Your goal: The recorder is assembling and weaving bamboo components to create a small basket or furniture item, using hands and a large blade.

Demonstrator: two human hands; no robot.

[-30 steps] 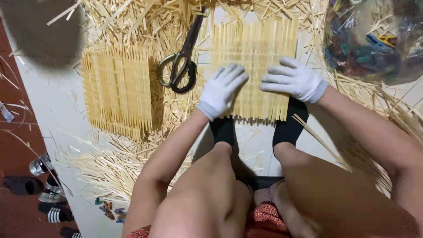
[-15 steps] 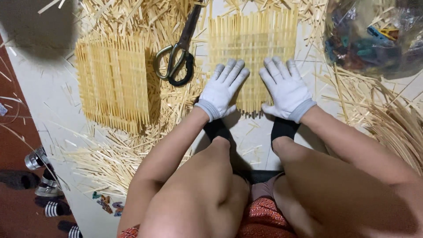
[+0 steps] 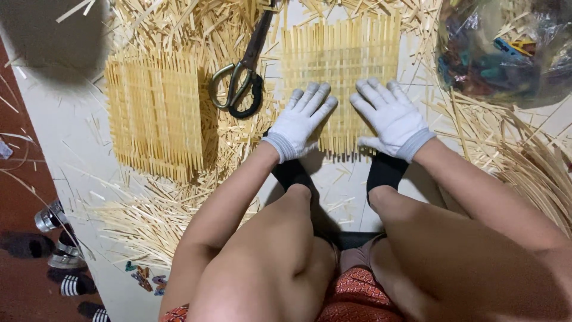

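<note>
The person sits on the floor point(image 3: 65, 149) with knees drawn up; both hands wear white gloves and lie flat, fingers spread, gripping nothing; the left hand point(image 3: 301, 122) and the right hand point(image 3: 390, 116) press side by side on the near edge of a woven mat point(image 3: 339, 56) of pale bamboo strips, which lies directly ahead of them and reaches away from the person; two dark socked feet point(image 3: 384, 170) show just below the wrists.

Beyond and to the right of the right hand sits a clear plastic bag point(image 3: 506, 50), rounded and crinkled, with blue, yellow and dark shapes showing through it; what it holds cannot be told.

Just left of the left hand lie scissors point(image 3: 241, 83) with one brass-coloured loop and one black loop, blades pointing away; further left rests a second woven mat point(image 3: 158, 113), well apart from the hands.

The floor is pale, near white, and strewn with loose bamboo slivers point(image 3: 155, 217) around both mats and heaped to the right of the right arm; at the far left the surface turns dark red, where striped sandals point(image 3: 74, 285) and a small metal object stand.
</note>
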